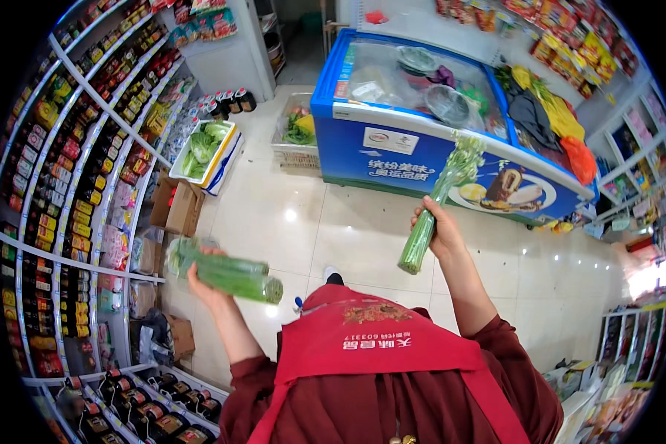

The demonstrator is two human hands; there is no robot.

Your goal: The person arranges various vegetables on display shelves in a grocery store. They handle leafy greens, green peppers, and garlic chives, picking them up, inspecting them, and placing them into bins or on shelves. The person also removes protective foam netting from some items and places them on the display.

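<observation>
My left hand [208, 280] is closed around two plastic-wrapped bundles of green stalks [238, 277], blurred and held level above the floor at the left. In my right hand [443, 227] is one wrapped bundle of green stalks with pale buds [419, 244], tilted, its cut ends toward me and its budded tips in front of the chest freezer. Both arms have dark red sleeves, and a red apron [377, 338] covers my front.
A blue chest freezer [344, 147] stands ahead, bags and bowls on its glass lid. Left of it are a basket of vegetables [294, 149], a white crate [230, 133] of leafy greens and a cardboard box [187, 213]. Shelves [77, 166] of bottles and packets line the left side.
</observation>
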